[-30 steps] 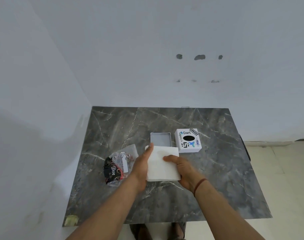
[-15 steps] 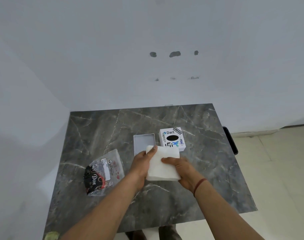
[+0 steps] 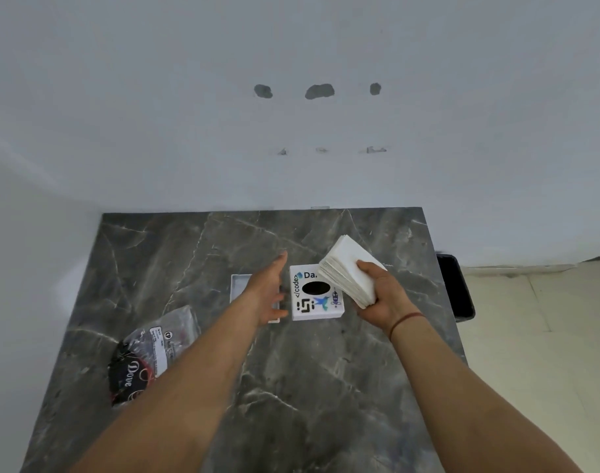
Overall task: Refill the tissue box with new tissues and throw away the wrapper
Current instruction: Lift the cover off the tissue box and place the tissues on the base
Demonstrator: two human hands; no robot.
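My right hand grips a thick stack of white tissues, tilted and held above the right side of the table. The white tissue box cover with a black oval hole and printed logos sits just left of that hand. My left hand is open, fingers spread, hovering over the shallow white box base, which it partly hides. The clear plastic wrapper with black and red print lies empty at the table's left.
The dark marble table stands in a corner between two white walls. A black bin sits on the floor beside the table's right edge. Tiled floor lies to the right.
My left hand let go of the tissue stack and moved toward the box base. My right hand carried the stack up and to the right, tilting it.
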